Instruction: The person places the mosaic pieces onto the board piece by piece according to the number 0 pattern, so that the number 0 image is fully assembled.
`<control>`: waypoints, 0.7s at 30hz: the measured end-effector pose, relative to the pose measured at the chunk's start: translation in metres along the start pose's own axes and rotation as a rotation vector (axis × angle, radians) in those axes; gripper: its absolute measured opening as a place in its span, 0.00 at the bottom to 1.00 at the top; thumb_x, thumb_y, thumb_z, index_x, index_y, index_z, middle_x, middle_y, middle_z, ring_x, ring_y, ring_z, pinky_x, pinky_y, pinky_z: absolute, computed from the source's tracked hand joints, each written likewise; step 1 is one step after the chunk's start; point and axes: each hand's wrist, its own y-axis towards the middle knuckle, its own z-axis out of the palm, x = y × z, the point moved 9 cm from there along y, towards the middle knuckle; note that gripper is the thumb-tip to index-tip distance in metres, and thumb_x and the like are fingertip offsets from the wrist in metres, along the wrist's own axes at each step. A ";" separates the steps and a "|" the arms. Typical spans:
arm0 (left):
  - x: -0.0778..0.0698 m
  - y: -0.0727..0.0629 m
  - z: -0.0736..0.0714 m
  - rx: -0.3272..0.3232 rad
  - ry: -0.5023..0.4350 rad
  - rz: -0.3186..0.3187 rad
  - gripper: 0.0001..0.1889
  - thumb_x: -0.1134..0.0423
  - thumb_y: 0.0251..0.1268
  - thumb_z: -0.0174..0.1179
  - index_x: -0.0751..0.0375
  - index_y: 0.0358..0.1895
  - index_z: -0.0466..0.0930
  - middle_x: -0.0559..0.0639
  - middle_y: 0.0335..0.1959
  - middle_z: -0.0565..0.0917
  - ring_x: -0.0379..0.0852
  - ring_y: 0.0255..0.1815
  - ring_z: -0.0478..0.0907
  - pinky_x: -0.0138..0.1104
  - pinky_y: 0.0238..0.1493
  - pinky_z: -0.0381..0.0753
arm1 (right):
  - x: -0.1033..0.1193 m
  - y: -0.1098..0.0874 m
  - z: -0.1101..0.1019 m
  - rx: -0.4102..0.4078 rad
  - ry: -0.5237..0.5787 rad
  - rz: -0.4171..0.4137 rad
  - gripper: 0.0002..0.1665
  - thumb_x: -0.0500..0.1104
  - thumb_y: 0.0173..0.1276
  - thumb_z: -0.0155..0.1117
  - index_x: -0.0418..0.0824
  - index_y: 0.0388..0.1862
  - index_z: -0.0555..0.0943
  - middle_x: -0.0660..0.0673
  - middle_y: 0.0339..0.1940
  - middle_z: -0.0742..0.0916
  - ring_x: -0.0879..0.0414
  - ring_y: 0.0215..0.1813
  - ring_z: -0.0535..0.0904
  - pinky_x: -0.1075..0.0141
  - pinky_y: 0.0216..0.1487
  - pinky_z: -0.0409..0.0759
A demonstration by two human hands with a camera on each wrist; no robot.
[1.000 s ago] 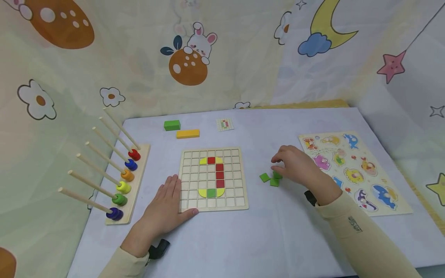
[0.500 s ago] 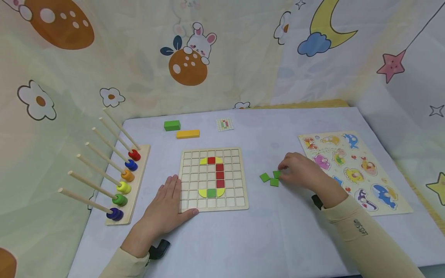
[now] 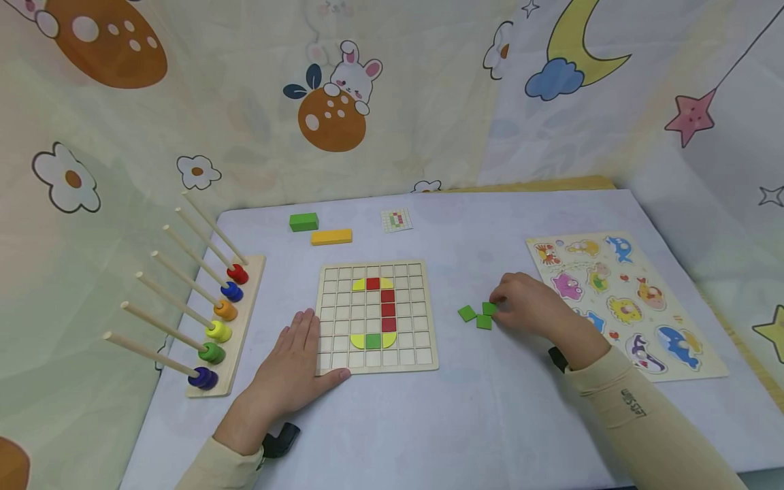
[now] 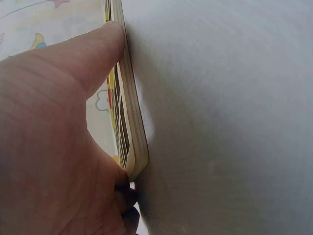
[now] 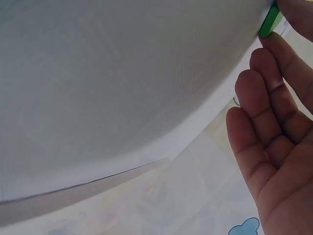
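Note:
My left hand (image 3: 290, 361) lies flat at the near left corner of a wooden grid board (image 3: 407, 357). Its straight fingers are along the left side and its thumb (image 4: 105, 46) touches the front edge. Red, yellow and green pieces sit in the board's squares, among them a green square (image 3: 373, 341). To the right, my right hand (image 3: 529, 305) pinches a green square tile (image 5: 270, 20) between thumb and index finger, down by the tabletop; the other fingers are loosely bent. Two more green tiles, one left (image 3: 467, 313) and one nearer (image 3: 484, 322), lie beside it.
At the left stands a peg rack (image 3: 241, 327) with coloured rings. A green block (image 3: 303, 222), a yellow block (image 3: 331, 237) and a small pattern card (image 3: 396, 220) lie behind the board. An animal puzzle board (image 3: 658, 333) lies at the right, partly behind the right forearm.
My right hand has come down from above the green tiles, shifting slightly right, and its fingertips have closed on the rightmost tile. The left hand and the board have stayed in place.

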 end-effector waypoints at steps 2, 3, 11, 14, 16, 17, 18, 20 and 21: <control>0.000 0.000 0.000 0.001 -0.001 -0.001 0.65 0.23 0.62 0.58 0.70 0.84 0.42 0.65 0.88 0.44 0.64 0.89 0.38 0.59 0.86 0.48 | 0.000 0.000 -0.001 -0.011 -0.008 0.001 0.13 0.42 0.64 0.77 0.40 0.46 0.92 0.48 0.40 0.87 0.51 0.47 0.81 0.51 0.53 0.85; 0.000 0.000 0.000 0.001 -0.002 -0.002 0.65 0.23 0.62 0.59 0.70 0.84 0.42 0.65 0.88 0.44 0.64 0.89 0.38 0.59 0.86 0.48 | -0.001 0.000 -0.002 -0.017 -0.012 0.003 0.13 0.42 0.64 0.77 0.40 0.46 0.92 0.48 0.40 0.87 0.51 0.47 0.81 0.51 0.53 0.85; 0.001 0.000 0.000 0.004 0.000 -0.005 0.65 0.22 0.62 0.58 0.69 0.85 0.42 0.65 0.88 0.43 0.64 0.89 0.38 0.59 0.86 0.48 | 0.002 0.003 -0.008 -0.053 -0.014 0.002 0.13 0.43 0.63 0.77 0.41 0.45 0.92 0.47 0.41 0.86 0.51 0.46 0.80 0.52 0.51 0.83; 0.001 -0.001 0.000 0.004 -0.001 -0.004 0.65 0.22 0.62 0.58 0.69 0.85 0.41 0.65 0.88 0.43 0.64 0.89 0.38 0.58 0.86 0.48 | 0.006 0.005 -0.010 -0.057 -0.011 -0.011 0.12 0.43 0.64 0.77 0.41 0.45 0.92 0.47 0.41 0.86 0.51 0.46 0.80 0.52 0.51 0.83; 0.000 -0.001 0.000 0.005 0.000 -0.002 0.65 0.23 0.63 0.57 0.69 0.85 0.41 0.65 0.88 0.43 0.64 0.89 0.38 0.58 0.86 0.48 | 0.008 0.007 -0.011 -0.057 -0.015 -0.012 0.12 0.43 0.64 0.77 0.41 0.45 0.92 0.47 0.41 0.87 0.50 0.46 0.80 0.52 0.52 0.84; 0.000 -0.001 0.000 0.005 0.002 0.000 0.65 0.23 0.63 0.57 0.69 0.85 0.41 0.65 0.88 0.43 0.64 0.89 0.38 0.58 0.86 0.48 | 0.010 0.008 -0.012 -0.057 -0.015 -0.011 0.13 0.44 0.64 0.77 0.41 0.45 0.92 0.46 0.41 0.87 0.50 0.46 0.80 0.52 0.52 0.84; 0.000 -0.001 0.000 0.006 0.001 0.000 0.65 0.23 0.63 0.58 0.69 0.85 0.41 0.65 0.88 0.43 0.64 0.89 0.38 0.58 0.86 0.48 | 0.012 0.009 -0.013 -0.057 -0.015 -0.008 0.13 0.44 0.64 0.77 0.41 0.46 0.91 0.46 0.41 0.87 0.50 0.46 0.80 0.52 0.52 0.84; 0.000 -0.001 0.000 0.007 0.003 0.001 0.65 0.23 0.63 0.57 0.69 0.85 0.41 0.65 0.88 0.43 0.64 0.89 0.38 0.58 0.86 0.48 | 0.016 0.012 -0.014 -0.056 -0.015 -0.003 0.14 0.45 0.64 0.77 0.40 0.46 0.91 0.46 0.41 0.87 0.51 0.46 0.80 0.53 0.51 0.83; 0.000 -0.001 0.001 0.008 0.004 0.000 0.65 0.23 0.63 0.57 0.69 0.85 0.41 0.65 0.88 0.43 0.64 0.89 0.38 0.58 0.86 0.48 | 0.019 0.013 -0.014 -0.055 -0.014 -0.002 0.14 0.45 0.64 0.76 0.40 0.46 0.91 0.47 0.41 0.86 0.51 0.45 0.79 0.53 0.51 0.83</control>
